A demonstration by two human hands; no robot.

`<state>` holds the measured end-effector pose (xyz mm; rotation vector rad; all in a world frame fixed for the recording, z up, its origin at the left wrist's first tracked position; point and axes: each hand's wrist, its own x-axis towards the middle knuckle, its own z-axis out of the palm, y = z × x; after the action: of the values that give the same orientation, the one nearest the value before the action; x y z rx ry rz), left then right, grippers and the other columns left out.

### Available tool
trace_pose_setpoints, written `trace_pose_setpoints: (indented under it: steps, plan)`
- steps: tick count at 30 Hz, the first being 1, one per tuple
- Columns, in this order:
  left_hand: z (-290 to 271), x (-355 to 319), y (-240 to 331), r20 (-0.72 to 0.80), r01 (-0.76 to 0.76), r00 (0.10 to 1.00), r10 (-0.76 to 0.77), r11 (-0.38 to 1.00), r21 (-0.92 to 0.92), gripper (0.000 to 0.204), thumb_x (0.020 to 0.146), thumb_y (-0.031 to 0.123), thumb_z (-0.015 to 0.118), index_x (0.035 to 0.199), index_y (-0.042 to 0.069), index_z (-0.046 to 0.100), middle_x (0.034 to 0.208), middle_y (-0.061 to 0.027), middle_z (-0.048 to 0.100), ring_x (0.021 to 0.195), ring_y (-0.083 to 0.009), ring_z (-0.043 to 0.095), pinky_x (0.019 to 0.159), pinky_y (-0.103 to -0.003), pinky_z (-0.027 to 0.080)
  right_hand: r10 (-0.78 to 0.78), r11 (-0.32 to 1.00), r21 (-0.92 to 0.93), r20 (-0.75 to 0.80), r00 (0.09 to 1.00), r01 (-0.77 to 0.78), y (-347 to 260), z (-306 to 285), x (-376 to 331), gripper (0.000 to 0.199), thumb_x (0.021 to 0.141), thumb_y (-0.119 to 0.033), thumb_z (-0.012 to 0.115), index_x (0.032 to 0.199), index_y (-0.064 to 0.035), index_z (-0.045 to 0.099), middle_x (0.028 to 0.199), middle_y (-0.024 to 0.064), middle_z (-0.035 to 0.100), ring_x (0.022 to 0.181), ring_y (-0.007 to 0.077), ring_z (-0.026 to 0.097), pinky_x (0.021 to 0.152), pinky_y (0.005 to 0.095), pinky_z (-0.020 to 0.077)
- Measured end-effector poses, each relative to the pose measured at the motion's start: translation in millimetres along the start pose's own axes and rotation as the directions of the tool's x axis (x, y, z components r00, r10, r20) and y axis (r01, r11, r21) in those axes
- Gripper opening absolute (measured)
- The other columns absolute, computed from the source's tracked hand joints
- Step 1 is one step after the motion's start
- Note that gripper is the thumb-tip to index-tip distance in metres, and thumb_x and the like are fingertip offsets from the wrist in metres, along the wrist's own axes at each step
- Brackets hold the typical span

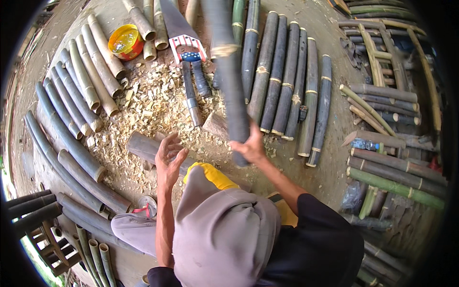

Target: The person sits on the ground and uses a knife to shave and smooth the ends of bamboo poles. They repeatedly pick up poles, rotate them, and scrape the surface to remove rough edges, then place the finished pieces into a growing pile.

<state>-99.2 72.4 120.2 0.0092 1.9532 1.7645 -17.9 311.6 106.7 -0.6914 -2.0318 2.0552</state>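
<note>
Dark bamboo pole [233, 86] — in right hand [250, 146], mostly beyond the grip

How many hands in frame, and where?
2. The left hand is empty, fingers spread, over a lying bamboo log; whether it touches is unclear. The right hand grips a dark bamboo pole near its lower end. No others visible.

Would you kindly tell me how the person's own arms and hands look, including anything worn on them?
The left hand and right hand are bare, with no glove or watch showing. The slim forearms are uncovered too. The right sleeve is black, loose and short; only a dark edge of the left sleeve shows.
</note>
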Motion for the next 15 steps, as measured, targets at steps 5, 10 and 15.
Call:
trace_pose_setpoints:
  steps: [5,10,15]
  plan:
    - [-10,-16,-41,-0.001,0.053,0.999,-0.053,0.998,0.034,0.042,0.080,0.010,0.069,0.119,-0.001,0.056,0.097,-0.0081,0.062,0.081,-0.0113,0.058,0.070,-0.024,0.050,-0.044,0.918,-0.365,-0.486,0.873,-0.156,29,-149,-40,0.088,0.058,-0.017,0.081,0.130,0.0082,0.036,0.116,0.0198,0.056,0.100,0.0271,0.058,0.091,0.0346,0.0461]
    - [-37,-24,-76,-0.036,0.090,0.995,-0.091,0.996,-0.020,0.038,0.080,0.009,0.069,0.116,-0.001,0.059,0.096,-0.0067,0.062,0.079,-0.0095,0.057,0.066,-0.023,0.047,-0.038,0.792,-0.482,-0.652,0.757,-0.376,71,-299,-88,0.090,0.057,-0.015,0.079,0.133,0.0086,0.037,0.118,0.0241,0.056,0.110,0.0313,0.055,0.094,0.0349,0.0426]
    - [-43,-22,-86,-0.054,0.122,0.991,-0.120,0.992,0.039,0.037,0.081,0.008,0.069,0.116,-0.001,0.058,0.092,-0.0049,0.062,0.078,-0.0082,0.056,0.065,-0.021,0.045,-0.020,0.626,-0.561,-0.706,0.708,-0.542,86,-357,-107,0.087,0.059,-0.015,0.077,0.135,0.0041,0.038,0.118,0.0213,0.057,0.108,0.0331,0.056,0.096,0.0358,0.0412]
